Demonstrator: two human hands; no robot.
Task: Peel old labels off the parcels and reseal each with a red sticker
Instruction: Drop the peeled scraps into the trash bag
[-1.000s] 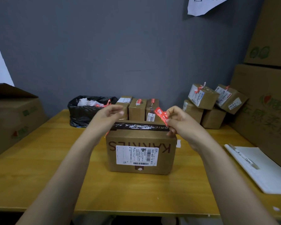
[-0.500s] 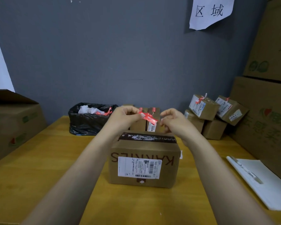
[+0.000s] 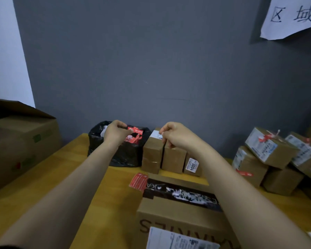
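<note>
Parcel (image 3: 178, 218) of brown cardboard stands nearest the camera on the wooden table (image 3: 34, 203), with a band of black tape (image 3: 180, 193) along its top and a white label (image 3: 178, 239) on its near face. A red sticker (image 3: 138, 181) lies at the tape's left end, overhanging the box edge above the table, well apart from both hands and below them in view. Both arms reach past the parcel toward the grey wall (image 3: 151, 69). The left hand (image 3: 118, 133) is held over the open mouth of a black bag (image 3: 118, 153), its fingers (image 3: 121, 124) and thumb pinching a red strip (image 3: 135, 131) with white print; red and white scraps lie in the bag just beneath. The right hand (image 3: 176, 135) hovers over a row of three small boxes (image 3: 173, 157) just right of the bag, with its fingers (image 3: 166, 131) curled in tight against the thumb. Whether they pinch anything cannot be told, since a white patch on the leftmost small box shows right beside the fingertips. The rightmost small box carries a tag reading 3004. Further right sit stacked parcels (image 3: 269, 148), some bearing red stickers and white labels. A large cardboard box (image 3: 20, 141) stands at the table's left, and a paper sheet (image 3: 293, 15) with handwritten characters hangs on the wall at upper right.
</note>
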